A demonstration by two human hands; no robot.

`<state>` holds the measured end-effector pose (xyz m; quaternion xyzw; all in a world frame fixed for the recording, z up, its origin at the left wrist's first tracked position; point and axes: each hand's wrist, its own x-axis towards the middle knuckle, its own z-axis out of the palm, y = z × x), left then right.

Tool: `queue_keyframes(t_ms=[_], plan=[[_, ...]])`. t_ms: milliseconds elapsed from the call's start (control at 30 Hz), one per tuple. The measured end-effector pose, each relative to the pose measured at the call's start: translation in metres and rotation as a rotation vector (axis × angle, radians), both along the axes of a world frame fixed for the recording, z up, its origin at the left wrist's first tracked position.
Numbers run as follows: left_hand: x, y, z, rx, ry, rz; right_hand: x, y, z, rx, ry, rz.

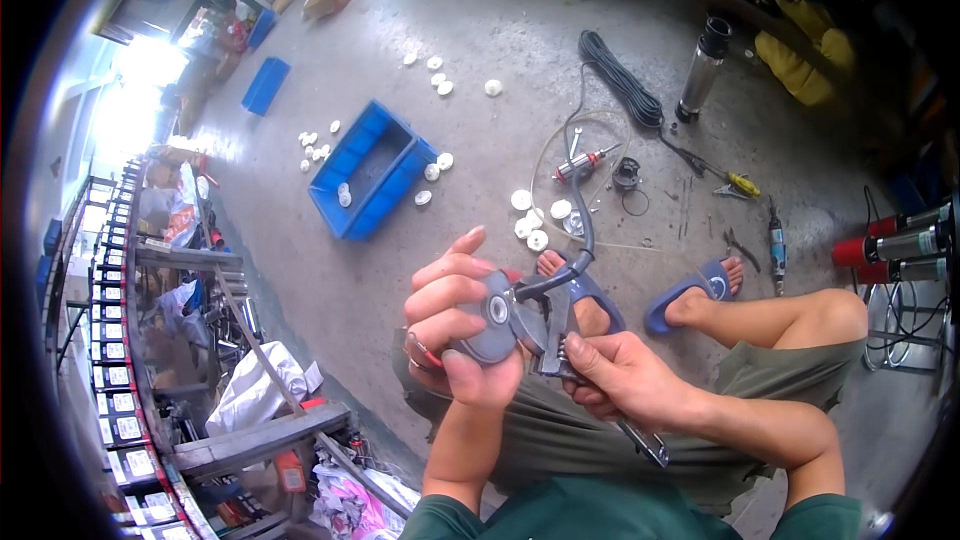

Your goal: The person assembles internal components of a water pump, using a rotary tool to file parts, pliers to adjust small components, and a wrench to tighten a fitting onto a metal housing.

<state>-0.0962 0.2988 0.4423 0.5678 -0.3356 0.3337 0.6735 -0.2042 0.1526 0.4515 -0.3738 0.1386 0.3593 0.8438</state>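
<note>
My left hand [450,315] is wrapped round a grey round disc-shaped part [484,338] with a ringed hole in its middle. A thick dark cable [583,230] runs up from beside this part. In my right hand [625,372] is a metal adjustable wrench [648,443], its handle sticking out below my fingers. The wrench's head meets a smaller grey piece [536,327] beside the disc; how its jaws sit there is partly hidden. A thin red wire [428,354] shows at my left fingers.
On the floor lie a blue crate [350,218], several white round parts [523,228], pliers [742,250], a red-and-silver fitting [585,164] and a coiled cable [622,82]. A steel cylinder [701,75] stands farther off. Shelving with boxes [118,377] lines the left; red-ended cylinders [880,250] are right.
</note>
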Motion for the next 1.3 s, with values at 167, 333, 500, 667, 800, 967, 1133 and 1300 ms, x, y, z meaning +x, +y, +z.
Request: queue_keyframes(t_ms=[167,333,500,667,800,967,1133,1300], plan=[[-0.005,-0.003,0.025,-0.277,0.686,-0.262,-0.004,0.001,-0.014,-0.276,-0.34,-0.079],[0.023,0.018,0.011,-0.294,1.171,-0.604,0.027,-0.029,-0.017,-0.758,-0.715,0.019],[0.02,0.015,0.01,-0.279,0.464,-0.186,0.015,-0.026,-0.024,-0.345,-0.233,0.01],[0.014,0.006,0.003,-0.131,0.054,0.003,0.011,-0.01,-0.014,-0.189,-0.245,0.076],[0.009,0.006,0.003,-0.005,-0.085,0.079,0.006,-0.001,0.0,-0.013,-0.032,0.085],[-0.001,0.009,0.005,0.202,-0.172,0.173,0.003,0.0,0.006,0.129,0.098,0.088],[-0.005,0.008,0.007,0.131,-0.012,0.112,-0.003,0.004,-0.001,0.173,0.077,0.066],[0.013,0.01,0.022,-0.373,1.073,-0.564,0.008,-0.017,-0.019,-0.589,-0.712,-0.099]])
